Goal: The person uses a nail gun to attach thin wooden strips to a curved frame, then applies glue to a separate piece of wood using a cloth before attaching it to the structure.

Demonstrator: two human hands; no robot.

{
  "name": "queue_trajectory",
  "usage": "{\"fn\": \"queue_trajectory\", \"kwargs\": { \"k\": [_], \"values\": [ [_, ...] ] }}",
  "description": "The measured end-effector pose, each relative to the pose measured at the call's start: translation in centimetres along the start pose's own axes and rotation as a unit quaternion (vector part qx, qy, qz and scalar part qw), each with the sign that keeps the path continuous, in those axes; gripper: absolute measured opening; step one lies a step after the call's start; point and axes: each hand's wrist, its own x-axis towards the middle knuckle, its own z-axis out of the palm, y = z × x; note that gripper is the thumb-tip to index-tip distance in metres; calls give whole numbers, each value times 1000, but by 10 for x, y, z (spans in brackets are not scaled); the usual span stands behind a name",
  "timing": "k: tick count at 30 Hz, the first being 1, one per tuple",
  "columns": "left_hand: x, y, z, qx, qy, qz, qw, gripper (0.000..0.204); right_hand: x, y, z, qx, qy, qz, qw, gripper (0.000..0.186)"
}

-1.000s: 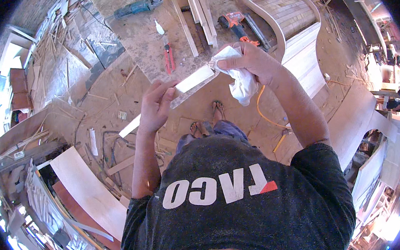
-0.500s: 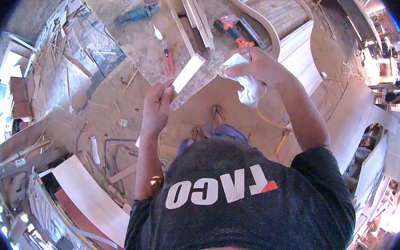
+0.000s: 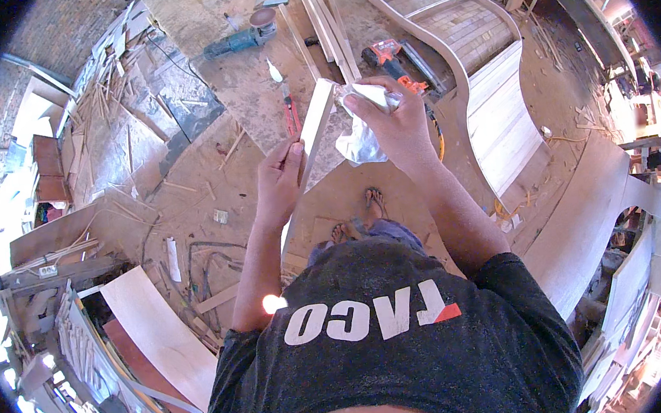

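Sawdusty floor around slat, rag.

Long pale wooden strip, tilted steeply, upper end toward workbench. Crumpled white cloth pressed against strip's upper end, hanging loose below.

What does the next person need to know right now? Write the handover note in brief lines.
Left hand: grip closed on the pale wooden slat, near its middle, slat held tilted above the floor.
Right hand: grip closed on a crumpled white cloth, pressed against the slat's upper end.
Nearby on the workbench: red-handled pliers, blue angle grinder.
Done: cannot tell how much is wiped.
Left: probably the lower length.
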Motion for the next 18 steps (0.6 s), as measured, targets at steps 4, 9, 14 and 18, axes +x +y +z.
{"fn": "queue_trajectory", "kwargs": {
  "k": [4, 9, 14, 18],
  "values": [
    [-2, -2, 5, -49, 3, -2, 999, 30, 3, 1, 2, -45, 3, -10, 999, 35],
    [-5, 9, 12, -63, -10, -19, 998, 30, -3, 1, 0, -117, 12, -46, 992, 34],
    [-3, 15, 12, -82, 0, -30, 996, 30, -16, -2, 7, -131, -30, -54, 989, 33],
    [2, 19, 14, -99, -5, -28, 995, 31, -28, 4, 10, -136, -40, -33, 989, 33]
  ]
}}
